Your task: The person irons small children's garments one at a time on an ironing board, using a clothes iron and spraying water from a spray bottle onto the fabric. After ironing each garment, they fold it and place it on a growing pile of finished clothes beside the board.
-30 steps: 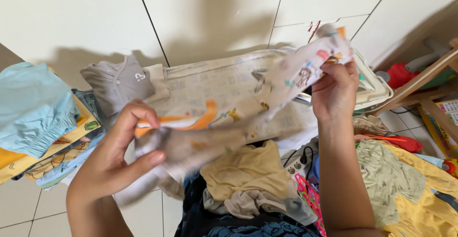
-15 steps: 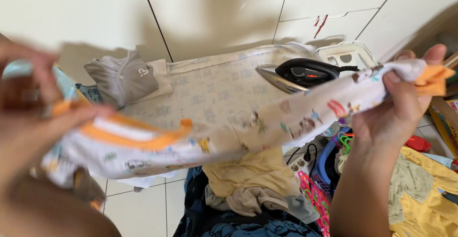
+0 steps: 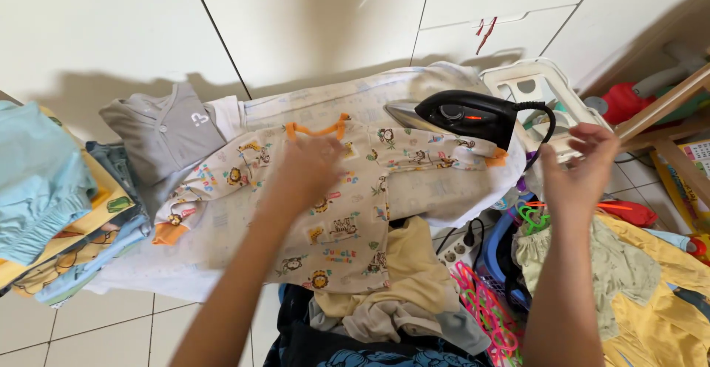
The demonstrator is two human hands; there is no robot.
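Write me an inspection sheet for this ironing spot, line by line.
Surface: padded ironing board, mostly covered.
Job's things: animal-print baby shirt spread flat on it; black iron at the right end.
Clutter: folded stack left; grey top; unfolded heap below.
Hands: left hand flat on the shirt; right hand open, holding nothing.
Cables: iron cord; power strip.
Surroundings: white cabinet doors, tiled floor.

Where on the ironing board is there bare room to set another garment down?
Little. A bare strip of ironing board lies behind the printed shirt, between the grey top and the black iron. Elsewhere is crowded: left hand on the shirt, right hand beside the iron.
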